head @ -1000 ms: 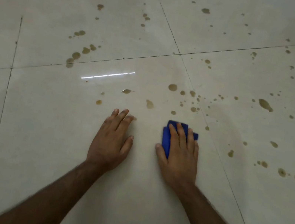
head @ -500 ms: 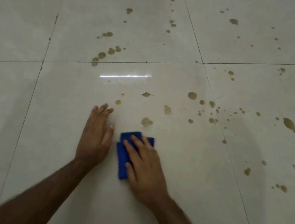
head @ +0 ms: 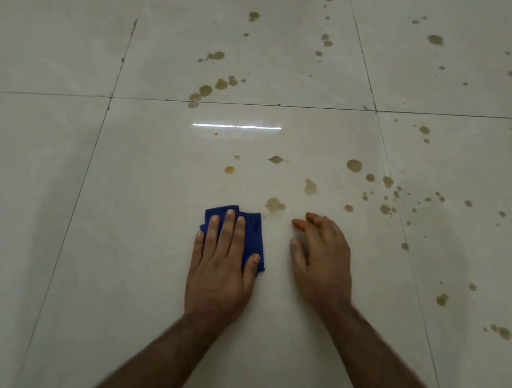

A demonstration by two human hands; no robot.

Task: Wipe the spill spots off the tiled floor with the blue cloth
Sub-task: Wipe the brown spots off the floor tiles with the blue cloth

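Pressing flat on the blue cloth (head: 253,234), the left hand (head: 222,266) has its fingers straight and together on top of the folded pad, thumb lying along the cloth's right edge, nothing curled round or pinched. In the head view, the only one given, the cloth lies on the tiled floor (head: 132,193) on the near centre tile, just below and left of a pale brown spot (head: 275,204) that nearly touches its far corner. The right hand (head: 321,259) sits beside it, well clear of the cloth, fingers loosely bent with the tips near or on the tile; whether the palm bears weight cannot be told. The step in hand looks like a forward wipe over that nearest spot. To do it well, I would keep the palm weight over the middle of the pad so the front edge does not roll under, and push up and slightly right so the whole spot passes beneath the cloth instead of being smeared by its corner. Small drops (head: 230,169) and a teardrop-shaped mark (head: 276,159) lie further up the same tile, and a denser scatter (head: 383,194) spreads right toward the grout line, so most of the task appears undone. The glossy tile may let the bracing hand slide.
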